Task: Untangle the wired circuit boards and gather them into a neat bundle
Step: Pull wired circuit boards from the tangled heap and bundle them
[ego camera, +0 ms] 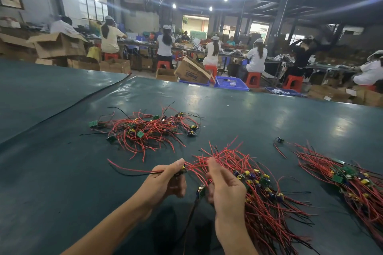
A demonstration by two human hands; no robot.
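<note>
The left hand [165, 180] pinches one wired circuit board [183, 168] between thumb and fingers, and its wires trail to the left over the dark green worktop [62, 161]. The right hand [226, 188] curls its fingers around the near bundle [267, 198]. A tangled pile [149, 128] lies farther away, and a second bundle [352, 180] lies at the right.

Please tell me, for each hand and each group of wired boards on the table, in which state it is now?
Left hand: pinches one wired board, its wires trailing left.
Right hand: grips the near bundle, which is gathered with wires fanned out.
Far pile: tangled, untouched.
Right bundle: gathered, lying untouched.
Lone board: lying apart, untouched.
</note>
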